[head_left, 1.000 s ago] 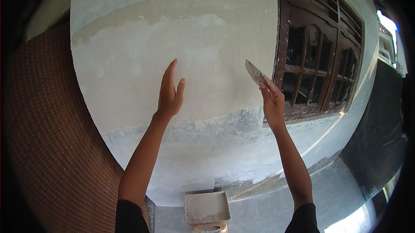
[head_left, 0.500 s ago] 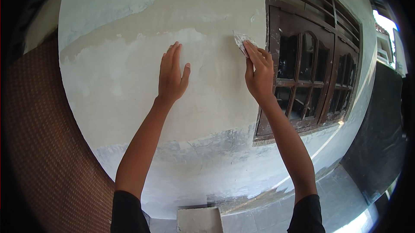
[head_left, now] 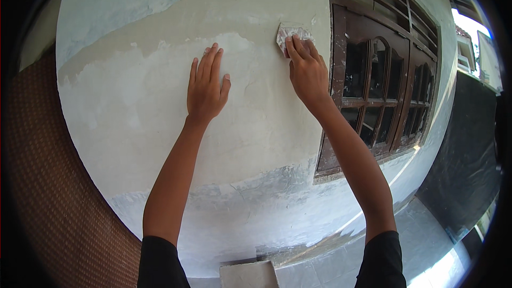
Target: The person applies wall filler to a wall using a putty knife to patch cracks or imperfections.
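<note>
My left hand (head_left: 205, 82) lies against the patchy plastered wall (head_left: 160, 144), palm toward it, fingers stretched up and thumb apart. It holds nothing. Up and to the right, my right hand (head_left: 308, 69) grips a flat, thin piece smeared white and greyish brown (head_left: 285, 32), pressing it to the wall with the fingertips over its face. Whether it is a scraper or a folded sheet I cannot tell; the fingers hide part of it. This hand is just left of the window frame.
A brown wooden window (head_left: 373, 74) with glass panes and peeling specks fills the wall's right side. A woven brown screen (head_left: 69, 181) borders the left. Below, a grey box-like block (head_left: 249, 275) stands near the tiled floor (head_left: 320, 272). A dark sheet (head_left: 453, 160) hangs far right.
My right hand has moved left and slightly up with the flat piece, which now shows its face more broadly against the wall. My left hand has shifted slightly left and up.
</note>
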The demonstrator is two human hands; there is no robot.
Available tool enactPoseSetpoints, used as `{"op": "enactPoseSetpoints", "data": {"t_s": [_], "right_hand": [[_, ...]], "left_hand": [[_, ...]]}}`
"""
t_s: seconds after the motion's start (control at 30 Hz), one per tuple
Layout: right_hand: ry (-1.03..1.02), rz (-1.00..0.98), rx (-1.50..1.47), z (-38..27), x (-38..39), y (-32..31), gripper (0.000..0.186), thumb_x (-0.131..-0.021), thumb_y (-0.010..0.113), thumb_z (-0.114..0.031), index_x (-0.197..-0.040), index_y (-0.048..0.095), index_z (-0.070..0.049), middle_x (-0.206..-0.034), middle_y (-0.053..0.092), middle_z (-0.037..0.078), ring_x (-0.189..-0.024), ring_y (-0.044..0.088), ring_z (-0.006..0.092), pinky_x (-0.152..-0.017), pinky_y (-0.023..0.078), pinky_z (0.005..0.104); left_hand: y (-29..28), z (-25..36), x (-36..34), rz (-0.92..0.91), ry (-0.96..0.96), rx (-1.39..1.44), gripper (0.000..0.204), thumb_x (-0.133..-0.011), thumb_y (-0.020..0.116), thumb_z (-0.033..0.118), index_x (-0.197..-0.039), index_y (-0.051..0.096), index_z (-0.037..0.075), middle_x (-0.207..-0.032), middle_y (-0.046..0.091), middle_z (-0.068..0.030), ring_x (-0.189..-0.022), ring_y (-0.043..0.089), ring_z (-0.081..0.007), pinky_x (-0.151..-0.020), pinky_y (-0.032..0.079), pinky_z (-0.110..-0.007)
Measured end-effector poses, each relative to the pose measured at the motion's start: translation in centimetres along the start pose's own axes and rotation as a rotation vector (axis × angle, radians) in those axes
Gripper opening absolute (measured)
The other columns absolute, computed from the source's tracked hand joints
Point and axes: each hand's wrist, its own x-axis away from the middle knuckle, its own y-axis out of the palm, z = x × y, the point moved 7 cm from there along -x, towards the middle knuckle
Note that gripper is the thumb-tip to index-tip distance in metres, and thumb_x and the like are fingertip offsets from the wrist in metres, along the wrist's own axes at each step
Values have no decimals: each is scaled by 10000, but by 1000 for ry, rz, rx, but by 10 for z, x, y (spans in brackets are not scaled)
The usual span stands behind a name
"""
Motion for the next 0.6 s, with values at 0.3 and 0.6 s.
{"op": "enactPoseSetpoints", "data": {"t_s": [0.3, 0.6], "right_hand": [[11, -295, 12, 7, -7, 24, 385, -828, 607, -2, -1213, 619, 0, -1275, 622, 152, -1054, 659, 374, -789, 612, 411], [-122, -501, 81, -12, 50, 7, 384, -840, 613, -47, -1223, 648, -47, -1230, 644, 122, -971, 699, 342, -758, 616, 375]], "left_hand": [[0, 0, 1, -3, -2, 4, 586, -949, 506, 145, -1509, 354, 66, -1576, 353, -79, -1464, 335, -253, -1205, 228, -494], [3, -1, 2, 10, -9, 40, 585, -953, 506, 148, -1510, 349, 63, -1577, 351, -87, -1470, 323, -260, -1203, 214, -517]]}}
